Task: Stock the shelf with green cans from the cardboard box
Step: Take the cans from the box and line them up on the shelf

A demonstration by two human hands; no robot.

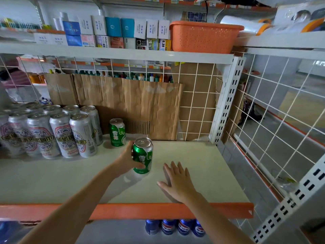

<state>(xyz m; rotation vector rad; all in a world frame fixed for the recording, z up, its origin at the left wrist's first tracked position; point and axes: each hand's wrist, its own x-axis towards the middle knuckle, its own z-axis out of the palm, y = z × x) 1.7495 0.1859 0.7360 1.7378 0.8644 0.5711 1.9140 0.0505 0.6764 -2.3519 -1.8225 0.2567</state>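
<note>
My left hand (127, 160) grips a green can (142, 155) that stands upright on the white shelf (202, 164), its fingers wrapped round the can's left side. A second green can (117, 132) stands further back, near the cardboard backing, apart from the held one. My right hand (175, 182) lies flat on the shelf with straight, spread fingers, just right of the held can and not touching it. The cardboard box is not in view.
Several tall silver cans (59, 132) fill the shelf's left part. Brown cardboard (137, 106) lines the wire grid at the back. An orange basket (204, 36) and small boxes sit on the shelf above. Blue cans (174, 227) stand on the shelf below.
</note>
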